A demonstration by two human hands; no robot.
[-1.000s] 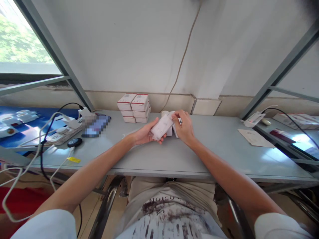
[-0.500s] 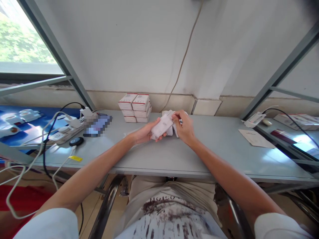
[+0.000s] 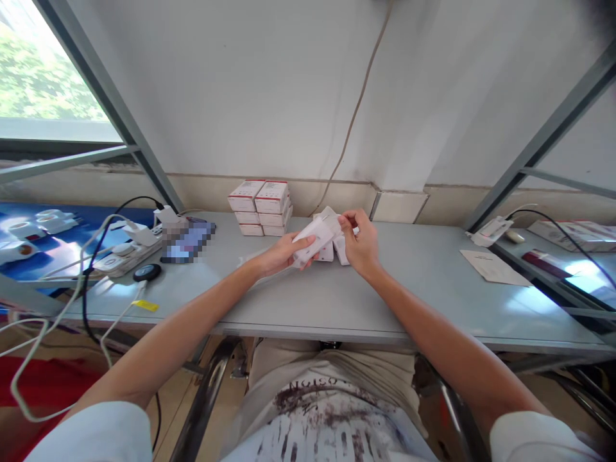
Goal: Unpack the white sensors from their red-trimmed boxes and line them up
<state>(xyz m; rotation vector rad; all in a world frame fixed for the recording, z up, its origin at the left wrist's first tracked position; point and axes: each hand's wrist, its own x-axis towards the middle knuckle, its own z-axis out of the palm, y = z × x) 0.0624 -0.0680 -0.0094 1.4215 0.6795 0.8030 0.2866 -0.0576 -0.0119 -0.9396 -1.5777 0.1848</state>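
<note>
My left hand (image 3: 283, 251) is wrapped around a small white box (image 3: 310, 244), its thumb lying across the top face. A paler, partly see-through piece (image 3: 329, 221) sticks out at the box's upper right end; whether it is a flap or a wrapper I cannot tell. My right hand (image 3: 362, 242) is closed, with thumb and fingertips pinching the edge of that piece. Behind and between the hands, more small white boxes (image 3: 341, 250) rest on the table, partly covered by the hands.
White boxes with red edges (image 3: 260, 205) are stacked against the wall. On the left are a phone (image 3: 188, 242), a power strip (image 3: 128, 253) with chargers and cables, and a round black device (image 3: 147, 273). A paper sheet (image 3: 495, 267) lies on the right of the grey table (image 3: 327, 308).
My left thumb has come over the top of the white box. The pale piece at its end now stands out further, and my right hand has shifted slightly right.
</note>
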